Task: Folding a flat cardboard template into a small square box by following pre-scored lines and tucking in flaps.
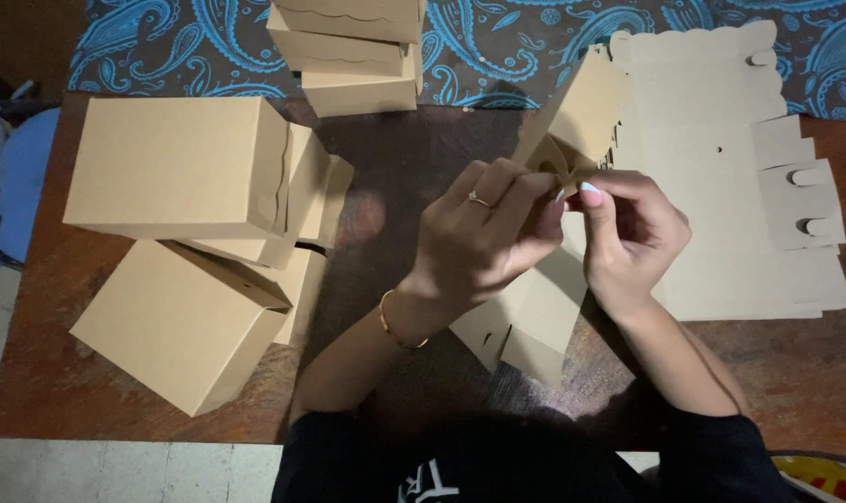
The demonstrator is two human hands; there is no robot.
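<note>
Both hands, left hand [483, 228] and right hand [628, 233], have their grip pinched together on a half-folded cardboard blank [572, 130] mid-frame above the desk [395, 158], steadying its flaps, with finished boxes [176, 168] stacked left.

Nine o'clock: your way is blocked by folded boxes [185, 251].
Twelve o'clock: a box stack [353, 51] stands there.
Three o'clock: flat blanks [721, 186] cover the desk [385, 158].
Centre: you have a bare strip running toward twelve.

Left hand [483, 228] and right hand [628, 228] meet fingertip to fingertip, both pinched closed, forearms converging.
</note>
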